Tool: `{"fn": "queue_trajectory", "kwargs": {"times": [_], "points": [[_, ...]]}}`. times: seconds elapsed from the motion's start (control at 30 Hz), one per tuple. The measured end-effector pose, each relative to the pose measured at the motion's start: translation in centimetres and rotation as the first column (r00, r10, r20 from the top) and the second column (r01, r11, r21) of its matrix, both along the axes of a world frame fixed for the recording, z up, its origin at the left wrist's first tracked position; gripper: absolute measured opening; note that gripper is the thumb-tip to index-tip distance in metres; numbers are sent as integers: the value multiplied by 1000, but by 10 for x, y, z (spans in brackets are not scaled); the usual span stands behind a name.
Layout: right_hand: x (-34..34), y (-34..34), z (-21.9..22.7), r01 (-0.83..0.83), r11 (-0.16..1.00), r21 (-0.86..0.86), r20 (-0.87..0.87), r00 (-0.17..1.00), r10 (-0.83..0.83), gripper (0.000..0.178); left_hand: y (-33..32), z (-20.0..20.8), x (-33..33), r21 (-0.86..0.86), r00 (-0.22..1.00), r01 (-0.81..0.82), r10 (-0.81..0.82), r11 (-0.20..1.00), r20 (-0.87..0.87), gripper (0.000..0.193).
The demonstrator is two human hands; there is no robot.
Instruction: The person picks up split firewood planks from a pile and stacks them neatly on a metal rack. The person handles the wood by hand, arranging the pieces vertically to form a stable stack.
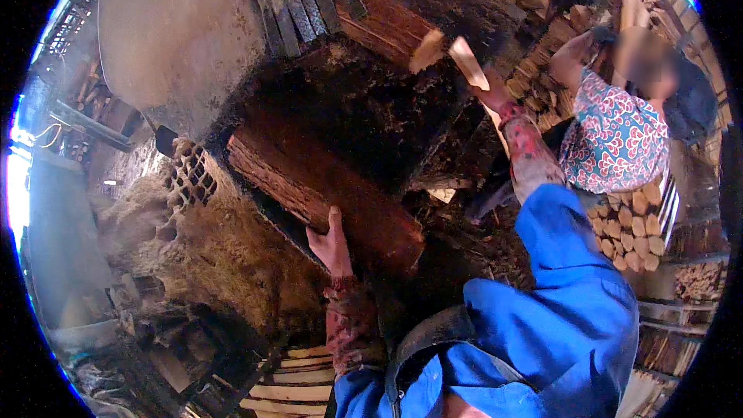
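The left hand (pixel 331 240) lies flat and unclenched against the near end of a big reddish log (pixel 317 186), which lies slanted from ten o'clock down to five o'clock at centre. The right hand (pixel 489 95), stretched toward one o'clock, grips a pale split wood piece (pixel 467 62). At two o'clock a person in a patterned top (pixel 615 139) stands beside stacked firewood (pixel 635 232).
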State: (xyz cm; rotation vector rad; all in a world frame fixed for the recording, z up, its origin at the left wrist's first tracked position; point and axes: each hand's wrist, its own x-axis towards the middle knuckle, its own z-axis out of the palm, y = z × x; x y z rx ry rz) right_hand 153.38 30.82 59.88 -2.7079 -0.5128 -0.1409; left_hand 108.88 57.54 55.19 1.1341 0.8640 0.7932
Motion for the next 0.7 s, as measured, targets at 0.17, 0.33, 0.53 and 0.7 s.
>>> {"fn": "queue_trajectory", "kwargs": {"times": [0.17, 0.33, 0.53, 0.7], "points": [[5, 30, -39, 44, 997, 69, 88, 995, -50, 62, -3, -3, -34, 22, 995, -87, 88, 996, -55, 81], [-35, -3, -58, -62, 929, 364, 14, 998, 61, 37, -14, 0, -47, 44, 979, -162, 166, 986, -116, 76], [-129, -45, -73, -299, 942, 150, -149, 936, 320, 31, -10, 0, -57, 72, 980, -89, 101, 993, -172, 77], [-220, 10, 38, -274, 651, 708, -165, 832, 529, 25, -7, -22, -50, 33, 991, -116, 114, 993, 71, 56]]}}
